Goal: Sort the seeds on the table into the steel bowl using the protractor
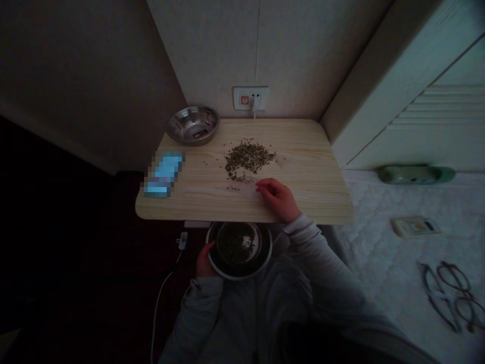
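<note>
My left hand [206, 263] grips the left side of a round bowl [266, 259] just below the table's front edge. The bowl has a pale rim, and many small dark grains [235, 245] lie inside around a shiny patch. Over the table, my right hand [279, 198] has its thumb and fingers closed together; whether a grain sits between the tips is too small to see. Just beyond it spreads a loose pile of small dark greenish grains [248, 157], with a few strays [233, 188] nearer the front edge.
A steel bowl [178, 132] stands at the table's [310, 177] back left, with a pixelated phone [164, 174] in front. A plug fills the wall socket [242, 92]. White cable [154, 313] hangs left. On the quilted bed [364, 212] are a phone-like object [416, 226], glasses [450, 293] and a green case [415, 174].
</note>
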{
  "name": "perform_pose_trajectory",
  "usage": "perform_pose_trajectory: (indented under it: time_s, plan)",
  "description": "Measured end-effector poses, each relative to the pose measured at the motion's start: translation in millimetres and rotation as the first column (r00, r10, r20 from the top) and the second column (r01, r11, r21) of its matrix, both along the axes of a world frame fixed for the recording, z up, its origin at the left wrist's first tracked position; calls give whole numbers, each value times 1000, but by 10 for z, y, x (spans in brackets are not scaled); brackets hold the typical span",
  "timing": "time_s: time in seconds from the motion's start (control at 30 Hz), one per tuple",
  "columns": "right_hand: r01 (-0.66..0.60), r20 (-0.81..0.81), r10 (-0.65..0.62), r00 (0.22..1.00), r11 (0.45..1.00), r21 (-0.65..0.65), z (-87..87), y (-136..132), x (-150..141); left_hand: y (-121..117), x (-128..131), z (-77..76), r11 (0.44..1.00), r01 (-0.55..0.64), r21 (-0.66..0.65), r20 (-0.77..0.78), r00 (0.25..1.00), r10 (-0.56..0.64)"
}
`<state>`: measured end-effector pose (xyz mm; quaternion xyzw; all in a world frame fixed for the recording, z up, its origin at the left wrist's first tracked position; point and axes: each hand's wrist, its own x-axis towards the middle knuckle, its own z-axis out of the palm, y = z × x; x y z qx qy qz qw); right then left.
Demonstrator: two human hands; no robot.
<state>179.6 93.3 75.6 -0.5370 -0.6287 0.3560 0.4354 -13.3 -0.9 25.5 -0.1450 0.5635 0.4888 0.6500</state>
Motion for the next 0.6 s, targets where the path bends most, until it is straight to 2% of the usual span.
perform_pose_trajectory:
  time_s: [0.13, 0.23, 0.37, 0.47, 0.6]
  plan:
    - [-52, 85, 50, 995, 998, 19, 22, -10, -8, 6, 1, 13, 1000, 6, -7, 2, 1000, -6]
    - [-126, 103, 128, 986, 992, -27, 43, -52, -35, 0, -5, 11, 1000, -25, 9, -30, 999, 25]
    - [-234, 181, 235, 955, 972, -25, 60, -160, -146, 5, 10, 48, 1000, 28, 4, 58, 998, -29]
    - [-240, 279, 219, 935, 970, 42, 67, -234, -250, 19, 23, 83, 999, 32, 6, 89, 995, -33]
    - [-188, 371, 144, 917, 978, 86, 67, -278, -293, 26, 13, 89, 1000, -13, -11, 43, 999, 14]
